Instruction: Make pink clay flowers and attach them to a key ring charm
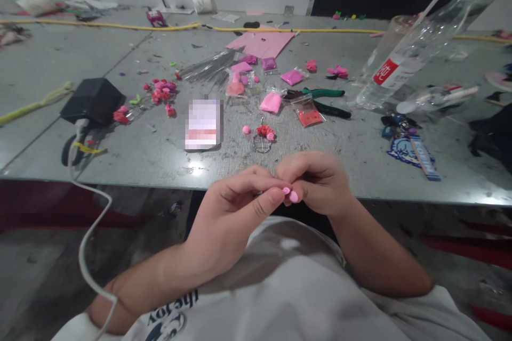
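Note:
Just over the table's front edge, my left hand (228, 210) and my right hand (320, 181) meet, fingers closed. Between their fingertips is soft pink modelling clay (294, 196), seen as small rounded bits; the fingers hide the rest. Beyond the hands lies a small round wire frame (262, 144) with red clay flowers (264, 131) on its top. A pink clay ball (247, 130) rests left of it. Behind are small clear bags of pink clay (271, 102) and of red clay (308, 113).
Pliers (328, 92) with green handles lie behind the bags. A black power adapter (93, 100) stands left, its white cable (82, 245) hanging over the edge. A blurred card (202, 123), a clay flower cluster (162, 90) and thin wires (210, 69) lie leftward; a water bottle (420, 53) stands right.

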A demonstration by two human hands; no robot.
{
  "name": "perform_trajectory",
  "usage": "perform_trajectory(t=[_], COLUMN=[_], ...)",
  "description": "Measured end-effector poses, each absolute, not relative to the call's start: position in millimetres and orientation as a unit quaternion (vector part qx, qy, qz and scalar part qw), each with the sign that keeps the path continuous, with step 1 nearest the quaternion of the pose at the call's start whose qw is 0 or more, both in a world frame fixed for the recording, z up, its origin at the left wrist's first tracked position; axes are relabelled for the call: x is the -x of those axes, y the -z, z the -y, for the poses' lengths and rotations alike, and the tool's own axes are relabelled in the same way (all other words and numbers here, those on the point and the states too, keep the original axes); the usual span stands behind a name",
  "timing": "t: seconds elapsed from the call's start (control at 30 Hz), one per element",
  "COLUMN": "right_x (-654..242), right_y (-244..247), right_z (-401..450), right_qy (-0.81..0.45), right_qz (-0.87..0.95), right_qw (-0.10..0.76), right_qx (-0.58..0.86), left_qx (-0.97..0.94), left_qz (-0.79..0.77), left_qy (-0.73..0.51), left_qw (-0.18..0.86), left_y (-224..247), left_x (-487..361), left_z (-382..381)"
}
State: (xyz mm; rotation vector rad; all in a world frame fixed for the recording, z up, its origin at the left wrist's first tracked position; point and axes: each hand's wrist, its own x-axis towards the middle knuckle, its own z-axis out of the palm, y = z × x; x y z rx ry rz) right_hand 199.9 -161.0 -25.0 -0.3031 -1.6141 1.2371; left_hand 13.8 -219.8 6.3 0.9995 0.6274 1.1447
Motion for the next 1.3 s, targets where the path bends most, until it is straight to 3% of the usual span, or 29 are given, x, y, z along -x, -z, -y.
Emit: perform_trajectory(t=[0.2, 0.73, 1.07, 1.3], right_x=[-194.5, -194.8, -200.5, -203.9], right_y=[20.6, 10.5, 4.6, 0.9], right_z=[162.1, 169.0, 171.8, 174.2], right_qy=[-0.479, -0.481, -0.470, -0.469], right_qz=[0.678, 0.687, 0.711, 0.714], right_qw=[0.546, 0.529, 0.498, 0.489], right_qx=[0.117, 0.130, 0.163, 0.177], left_qx=[-0.472, -0.525, -0.638, -0.667], left_qz=[-0.289, -0.282, -0.319, -0.315], left_qy=[-0.532, -0.532, -0.515, -0.503], left_qw=[0.641, 0.601, 0.475, 0.451], left_y=[-1.1, -7.6, -22.0, -22.9], left_x=[-11.2, -8.4, -0.9, 2.1], left_z=[219.3, 220.9, 221.6, 221.1])
